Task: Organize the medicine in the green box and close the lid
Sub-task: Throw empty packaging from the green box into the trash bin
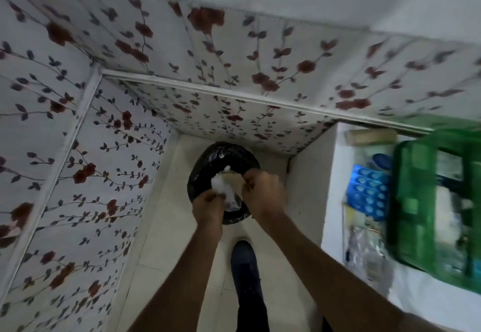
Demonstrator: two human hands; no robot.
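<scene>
While I stand over the bin with the black bin liner point(208, 157), my left hand point(208, 205) and my right hand point(263, 191) are both pinched shut on a crumpled clear plastic wrapper point(225, 191) with a scrap of brown paper, held right above the bin's mouth. I judge this to be a clearing-out step: throwing away waste from the medicines before sorting the rest. The next move calls for opening both hands so the wrapper drops into the bin, then turning right, back to the counter point(335, 183).

That is where the green box point(426, 201) sits, well apart from my hands and blurred. Its long axis seems to run away from me toward the wall, with its top facing up; whether the lid is on I cannot tell. A blue blister pack point(367, 188) lies just beside it on its left.
</scene>
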